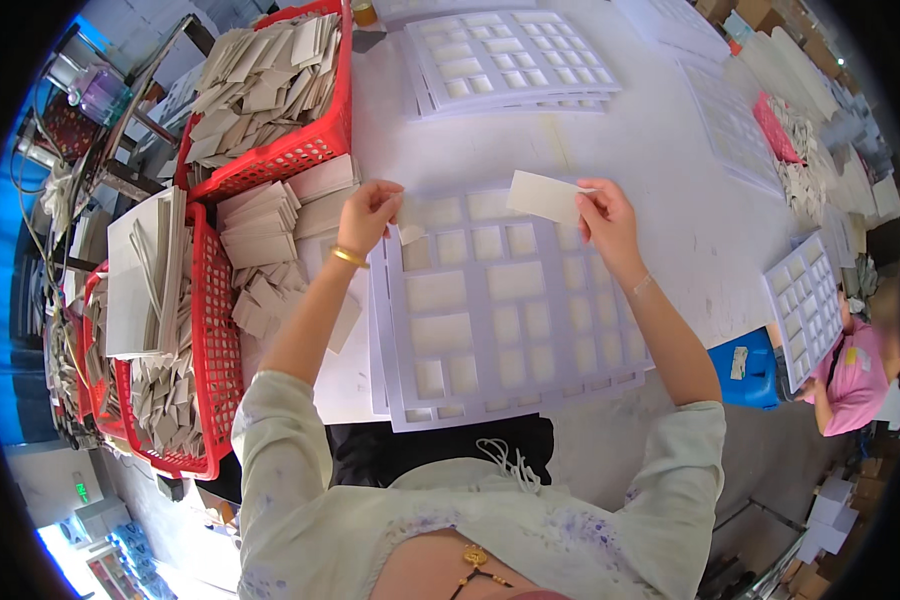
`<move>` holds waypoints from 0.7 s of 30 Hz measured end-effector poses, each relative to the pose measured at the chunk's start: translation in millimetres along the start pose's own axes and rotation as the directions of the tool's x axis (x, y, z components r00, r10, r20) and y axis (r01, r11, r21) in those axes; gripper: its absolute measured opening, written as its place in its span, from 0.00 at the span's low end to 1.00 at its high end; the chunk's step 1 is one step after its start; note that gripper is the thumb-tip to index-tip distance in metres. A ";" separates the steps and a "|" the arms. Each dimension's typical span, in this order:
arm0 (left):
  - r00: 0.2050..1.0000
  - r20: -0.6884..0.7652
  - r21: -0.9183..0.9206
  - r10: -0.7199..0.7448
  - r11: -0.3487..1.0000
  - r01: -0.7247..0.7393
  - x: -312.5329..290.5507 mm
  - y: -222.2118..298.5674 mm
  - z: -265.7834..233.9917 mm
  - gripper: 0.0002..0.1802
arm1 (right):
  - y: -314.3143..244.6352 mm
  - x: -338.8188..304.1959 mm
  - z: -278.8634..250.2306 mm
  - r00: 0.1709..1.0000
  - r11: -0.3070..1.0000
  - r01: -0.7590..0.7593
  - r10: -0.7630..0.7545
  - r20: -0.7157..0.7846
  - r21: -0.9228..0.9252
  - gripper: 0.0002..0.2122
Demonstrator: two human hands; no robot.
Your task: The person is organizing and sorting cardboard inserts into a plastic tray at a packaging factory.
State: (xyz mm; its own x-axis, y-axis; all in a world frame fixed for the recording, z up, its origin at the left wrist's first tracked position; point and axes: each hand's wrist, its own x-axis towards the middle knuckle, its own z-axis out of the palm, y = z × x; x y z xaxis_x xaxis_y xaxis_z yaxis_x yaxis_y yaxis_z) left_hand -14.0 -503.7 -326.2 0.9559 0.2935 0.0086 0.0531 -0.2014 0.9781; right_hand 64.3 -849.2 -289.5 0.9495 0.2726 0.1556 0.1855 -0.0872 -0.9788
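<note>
A pale lavender panel with rows of rectangular openings lies flat in front of me, stacked on at least one more sheet. My right hand pinches a blank off-white rectangular card by its right end, holding it over the panel's far edge. At the panel's far left corner, my left hand has thumb and fingers pressed together. Whatever lies between those fingertips is too small to name. A small pale piece shows just beside them.
Left of the panel, loose cards lie in piles beside a red basket heaped with cards and a second red basket. More panels are stacked on the white table at the back. At right, a person in pink holds another panel.
</note>
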 end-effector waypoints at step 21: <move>0.900 0.422 -0.674 0.107 0.701 0.232 36.3 6.8 -2.7 0.08 | 56.0 61.4 31.9 0.941 0.942 -0.168 0.241 0.236 -0.291 0.08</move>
State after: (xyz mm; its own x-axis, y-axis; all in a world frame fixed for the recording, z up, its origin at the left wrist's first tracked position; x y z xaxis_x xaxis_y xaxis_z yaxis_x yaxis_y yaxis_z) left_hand 20.2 -491.8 -318.7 0.9881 -0.1520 0.0249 0.0648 0.5568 0.8281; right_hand 124.8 -806.8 -339.0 0.8787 0.4618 -0.1208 0.0888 -0.4068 -0.9092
